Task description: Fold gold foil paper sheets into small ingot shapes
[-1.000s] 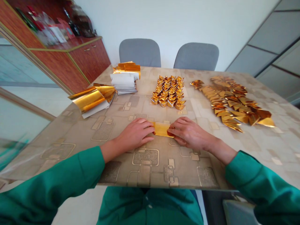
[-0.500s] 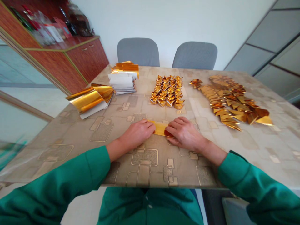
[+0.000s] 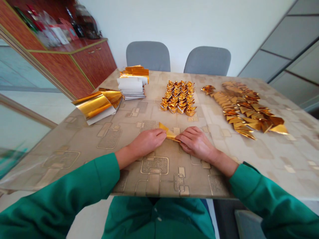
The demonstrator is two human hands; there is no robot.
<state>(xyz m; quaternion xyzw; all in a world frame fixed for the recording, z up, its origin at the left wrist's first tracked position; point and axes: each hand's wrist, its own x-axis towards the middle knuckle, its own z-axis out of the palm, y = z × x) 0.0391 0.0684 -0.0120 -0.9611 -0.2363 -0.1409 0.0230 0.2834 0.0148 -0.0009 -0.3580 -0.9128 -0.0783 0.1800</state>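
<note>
A partly folded piece of gold foil paper lies low over the table between my two hands, with one pointed corner standing up at its left. My left hand pinches its left end, fingers pressed together. On the opposite end, my right hand grips with fingers curled; its fingertips partly hide the paper. Beyond my hands stand rows of finished gold ingot-shaped foldings. To the right spread many flat, pointed gold foldings, overlapping in curved lines.
On the left are loose gold sheets and a stack of white-backed paper. The patterned tablecloth covers the table. Two grey chairs stand at the far edge, and a red-brown cabinet at the back left.
The gold strip between my hands was flat and wide; now it is narrower, with a corner pointing up at the left. Both hands stay almost in place.
</note>
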